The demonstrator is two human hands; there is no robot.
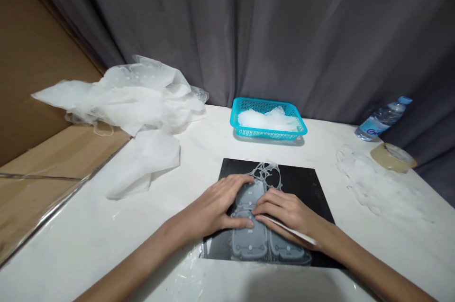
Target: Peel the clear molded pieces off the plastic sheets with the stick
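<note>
Spreading its thumb well away from its fingers, the left hand [225, 202] is resting on a clear plastic sheet [250, 238], which is lying on a black mat [302, 181] right in front of the person. Its fingertips are touching an upper rounded panel of the sheet, while its thumb is touching the panel below. The right hand [284, 209] is pinching a slim white stick [295, 233] between thumb and bent fingers, and its fingertips are meeting the sheet near the seam between those panels. The stick is slanting back toward the right wrist.

Just beyond the hands, a tangle of stringy plastic trimmings [268, 171] is lying on the mat. Farther back on the white table [209, 145], a blue basket [270, 135] is holding white, filmy pieces [268, 120]. On the left, a large heap of whitish sheets [142, 98] is sitting beside a cardboard box [39, 55], and a folded sheet [152, 152] is lying nearer the person. On the right, a water bottle [373, 126] is standing near a roll of tape [391, 159], and clear scraps [377, 190] are spreading beside the roll. A grey curtain [302, 32] is hanging behind everything.
</note>
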